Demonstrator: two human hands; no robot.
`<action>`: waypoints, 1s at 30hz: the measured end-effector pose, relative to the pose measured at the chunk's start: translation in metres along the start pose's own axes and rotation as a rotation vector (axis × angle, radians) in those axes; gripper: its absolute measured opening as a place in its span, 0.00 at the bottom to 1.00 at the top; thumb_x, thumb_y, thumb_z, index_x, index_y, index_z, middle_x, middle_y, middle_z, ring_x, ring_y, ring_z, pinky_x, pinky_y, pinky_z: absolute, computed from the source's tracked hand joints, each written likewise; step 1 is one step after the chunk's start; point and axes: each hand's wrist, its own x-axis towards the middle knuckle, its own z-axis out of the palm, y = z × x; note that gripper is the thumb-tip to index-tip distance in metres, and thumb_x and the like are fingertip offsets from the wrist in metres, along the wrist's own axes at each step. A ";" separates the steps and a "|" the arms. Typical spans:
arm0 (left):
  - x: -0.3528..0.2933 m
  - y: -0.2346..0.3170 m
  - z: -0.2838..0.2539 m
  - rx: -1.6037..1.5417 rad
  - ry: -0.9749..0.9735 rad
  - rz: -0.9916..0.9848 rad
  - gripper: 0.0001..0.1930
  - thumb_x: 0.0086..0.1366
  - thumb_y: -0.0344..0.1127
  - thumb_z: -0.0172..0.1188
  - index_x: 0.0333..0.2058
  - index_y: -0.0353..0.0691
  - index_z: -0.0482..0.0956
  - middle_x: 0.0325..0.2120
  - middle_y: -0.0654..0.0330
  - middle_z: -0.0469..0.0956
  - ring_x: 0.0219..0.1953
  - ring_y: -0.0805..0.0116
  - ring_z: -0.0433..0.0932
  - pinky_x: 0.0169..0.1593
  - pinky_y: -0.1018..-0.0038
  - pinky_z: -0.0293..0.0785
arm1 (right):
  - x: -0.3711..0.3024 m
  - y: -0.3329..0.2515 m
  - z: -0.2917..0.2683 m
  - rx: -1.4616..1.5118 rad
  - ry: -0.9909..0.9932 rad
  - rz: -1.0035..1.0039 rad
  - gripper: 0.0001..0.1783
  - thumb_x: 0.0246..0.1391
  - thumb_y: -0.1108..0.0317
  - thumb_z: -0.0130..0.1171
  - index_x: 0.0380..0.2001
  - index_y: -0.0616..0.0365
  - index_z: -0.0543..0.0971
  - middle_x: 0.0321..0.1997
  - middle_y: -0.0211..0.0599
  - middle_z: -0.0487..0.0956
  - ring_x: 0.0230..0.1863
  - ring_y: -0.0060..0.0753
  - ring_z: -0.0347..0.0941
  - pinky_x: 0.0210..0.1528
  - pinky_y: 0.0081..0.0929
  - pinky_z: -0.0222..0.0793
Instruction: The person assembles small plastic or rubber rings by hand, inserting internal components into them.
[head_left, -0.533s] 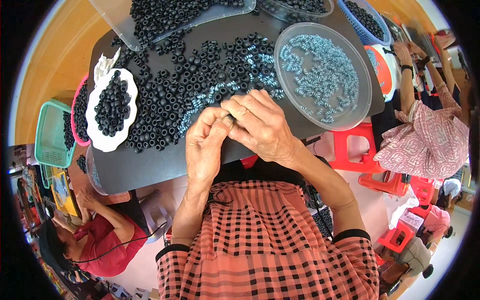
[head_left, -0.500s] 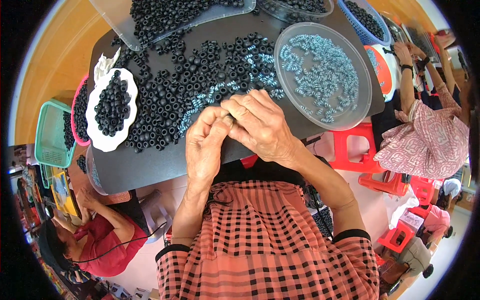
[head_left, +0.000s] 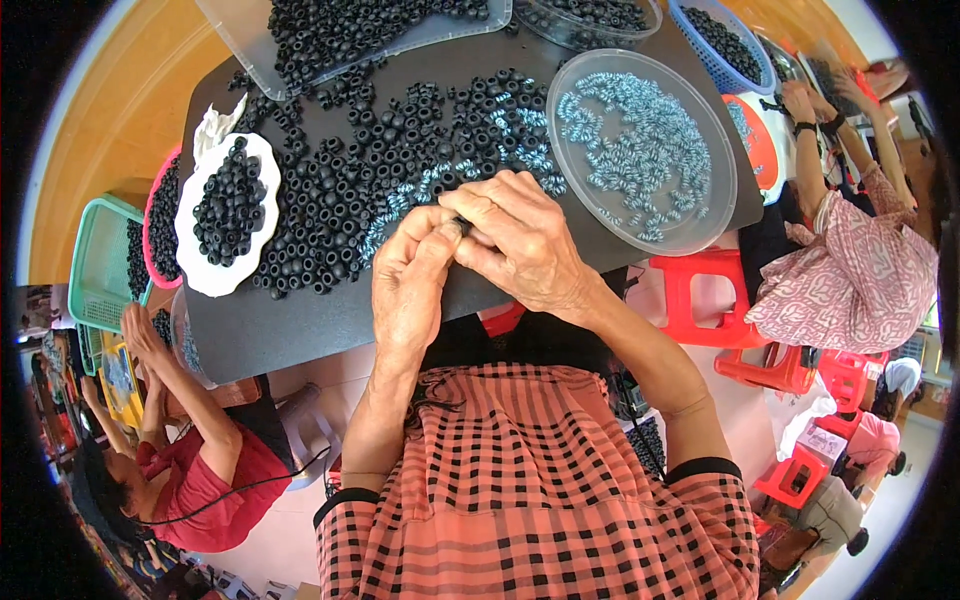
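- Two hands meet near the middle of the frame. The left hand (head_left: 408, 275) pinches a small black piece (head_left: 462, 226) with its thumb and finger.
- The right hand (head_left: 525, 240) is curled around the same spot. Its fingers hide a lot, so I cannot tell if they pinch the piece too.
- The small black piece is above the dark table (head_left: 280, 338), a bit left of the middle of the frame. Most of it is covered, so I cannot tell what is inside it or if it is done.
- Lots of loose black pieces (head_left: 330, 190) lie on the table, from the left to the top middle. Many show a round hole, so I think these are not done yet.
- Some blue springs (head_left: 405, 197) lie in a bumpy line just past the hands. Many more sit in a round clear tray (head_left: 585, 192) at the upper right, so plenty seem to be left.
- One white plate (head_left: 215, 284) on the left holds a pile of black pieces. They may be done, but I cannot tell.
- Even more black pieces fill a clear box (head_left: 245, 55) at the upper left and a blue basket (head_left: 745, 82) at the upper right. I cannot tell if those are done.
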 end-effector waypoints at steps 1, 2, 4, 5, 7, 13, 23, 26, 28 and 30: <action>0.000 -0.002 -0.003 0.052 0.024 -0.014 0.09 0.68 0.32 0.49 0.37 0.33 0.76 0.24 0.70 0.70 0.27 0.84 0.65 0.32 0.85 0.61 | 0.000 0.000 -0.001 -0.017 -0.006 0.008 0.19 0.39 0.71 0.65 0.39 0.62 0.76 0.35 0.36 0.76 0.34 0.36 0.71 0.36 0.33 0.64; -0.001 -0.004 -0.005 0.104 0.049 -0.027 0.11 0.68 0.34 0.49 0.37 0.33 0.77 0.22 0.72 0.68 0.26 0.84 0.63 0.31 0.84 0.59 | -0.001 -0.001 -0.003 -0.034 -0.012 0.016 0.19 0.39 0.70 0.65 0.38 0.62 0.76 0.35 0.36 0.76 0.34 0.36 0.71 0.36 0.33 0.64; -0.001 -0.005 -0.006 0.222 0.042 0.008 0.13 0.69 0.37 0.48 0.35 0.33 0.76 0.21 0.73 0.66 0.26 0.84 0.61 0.29 0.84 0.57 | -0.001 -0.001 -0.003 -0.022 -0.014 0.016 0.19 0.39 0.71 0.65 0.38 0.62 0.76 0.34 0.36 0.76 0.34 0.37 0.71 0.37 0.34 0.64; -0.001 -0.005 -0.006 0.342 0.036 0.040 0.15 0.69 0.39 0.47 0.33 0.33 0.76 0.20 0.73 0.63 0.25 0.84 0.59 0.28 0.83 0.55 | -0.001 -0.001 -0.003 -0.010 -0.015 0.020 0.19 0.39 0.71 0.65 0.38 0.62 0.76 0.34 0.36 0.76 0.34 0.37 0.71 0.37 0.34 0.63; 0.001 -0.003 -0.008 0.352 -0.004 0.038 0.15 0.69 0.39 0.46 0.31 0.34 0.74 0.20 0.73 0.62 0.25 0.83 0.58 0.28 0.82 0.55 | -0.002 -0.001 -0.003 -0.011 -0.014 0.025 0.19 0.39 0.71 0.65 0.38 0.62 0.76 0.34 0.37 0.76 0.34 0.38 0.71 0.37 0.34 0.63; 0.003 -0.003 -0.008 0.413 -0.018 0.024 0.15 0.69 0.39 0.45 0.26 0.35 0.68 0.20 0.72 0.60 0.25 0.82 0.56 0.28 0.80 0.55 | -0.003 0.000 -0.001 -0.014 0.019 -0.025 0.17 0.40 0.74 0.65 0.37 0.64 0.76 0.34 0.39 0.76 0.33 0.39 0.71 0.36 0.33 0.64; -0.003 -0.002 -0.009 0.469 0.026 0.011 0.15 0.69 0.39 0.44 0.26 0.36 0.67 0.20 0.71 0.61 0.25 0.80 0.56 0.28 0.79 0.55 | -0.001 -0.006 -0.004 -0.031 0.053 -0.051 0.17 0.39 0.74 0.67 0.36 0.65 0.76 0.33 0.40 0.76 0.31 0.39 0.72 0.35 0.32 0.65; -0.007 -0.002 -0.006 0.304 0.024 0.019 0.17 0.71 0.41 0.43 0.30 0.34 0.73 0.25 0.67 0.69 0.28 0.79 0.64 0.34 0.80 0.62 | -0.005 -0.011 -0.010 -0.028 0.022 -0.041 0.15 0.41 0.73 0.67 0.34 0.62 0.76 0.30 0.37 0.75 0.29 0.38 0.70 0.33 0.32 0.65; -0.007 -0.006 -0.013 0.081 -0.002 0.051 0.19 0.71 0.42 0.43 0.35 0.31 0.75 0.32 0.59 0.75 0.34 0.74 0.72 0.45 0.77 0.67 | -0.004 -0.018 -0.014 0.010 0.024 -0.040 0.13 0.41 0.73 0.67 0.33 0.61 0.76 0.29 0.37 0.75 0.28 0.38 0.71 0.32 0.32 0.66; -0.007 -0.004 -0.011 0.076 -0.055 0.064 0.19 0.72 0.42 0.43 0.36 0.30 0.74 0.31 0.57 0.76 0.36 0.71 0.73 0.48 0.75 0.68 | 0.007 -0.017 -0.026 -0.034 0.014 -0.061 0.12 0.42 0.71 0.66 0.31 0.60 0.75 0.28 0.36 0.74 0.28 0.37 0.70 0.32 0.33 0.65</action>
